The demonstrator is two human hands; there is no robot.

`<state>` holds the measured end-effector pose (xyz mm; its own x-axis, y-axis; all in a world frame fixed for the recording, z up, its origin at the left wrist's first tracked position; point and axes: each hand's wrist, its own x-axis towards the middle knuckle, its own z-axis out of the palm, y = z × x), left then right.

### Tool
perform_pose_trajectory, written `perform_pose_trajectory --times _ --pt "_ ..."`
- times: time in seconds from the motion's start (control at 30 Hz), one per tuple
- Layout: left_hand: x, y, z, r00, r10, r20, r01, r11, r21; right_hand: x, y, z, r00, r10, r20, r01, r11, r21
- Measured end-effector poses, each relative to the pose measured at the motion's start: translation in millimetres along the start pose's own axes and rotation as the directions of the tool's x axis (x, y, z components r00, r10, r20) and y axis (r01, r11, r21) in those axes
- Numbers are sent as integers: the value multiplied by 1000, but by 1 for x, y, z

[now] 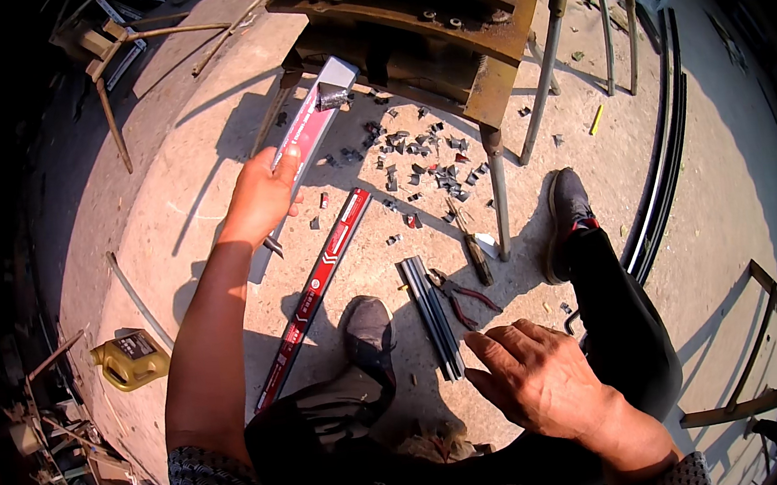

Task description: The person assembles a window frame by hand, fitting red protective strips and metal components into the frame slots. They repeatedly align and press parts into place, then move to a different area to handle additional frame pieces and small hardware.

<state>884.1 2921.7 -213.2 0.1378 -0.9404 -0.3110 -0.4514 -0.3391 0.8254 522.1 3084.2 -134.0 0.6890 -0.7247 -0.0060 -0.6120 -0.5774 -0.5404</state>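
Note:
My left hand [270, 191] is closed around a long silver metal profile [339, 74] with pink-red protective film, slanting up toward the rusty steel machine [486, 88]. A crumpled dark piece [332, 96] rests at the profile's far end. Over my lap, my right hand [543, 378] hangs palm down, fingers loosely bent and thumb apart, with nothing visible in it. Just beyond it on the ground lie dark metal strips [431, 314], pliers with dark red handles [462, 297] and a screwdriver [477, 256]. A second, red-filmed profile [317, 284] lies beside my left shoe.
Small dark cut-off pieces [422, 157] litter the concrete under the machine, whose legs [500, 196] stand ahead. A yellow-gold jug [132, 360] sits at left. Long dark bars [670, 143] lie at right, above a metal frame [756, 354]. A yellow stick [597, 120] lies far right.

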Motion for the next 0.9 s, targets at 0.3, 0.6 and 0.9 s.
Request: perform_pose_trajectory --times 0.3,0.6,0.9 --pt "3 11 -15 988 -70 139 69 998 9 6 0 1 1000 23 20 -23 1000 12" --pt "3 16 -23 981 -19 194 14 1000 27 34 18 39 986 160 47 -165 979 120" --pt "7 11 -30 982 47 182 -58 997 56 162 39 99 906 412 98 -354 611 708"
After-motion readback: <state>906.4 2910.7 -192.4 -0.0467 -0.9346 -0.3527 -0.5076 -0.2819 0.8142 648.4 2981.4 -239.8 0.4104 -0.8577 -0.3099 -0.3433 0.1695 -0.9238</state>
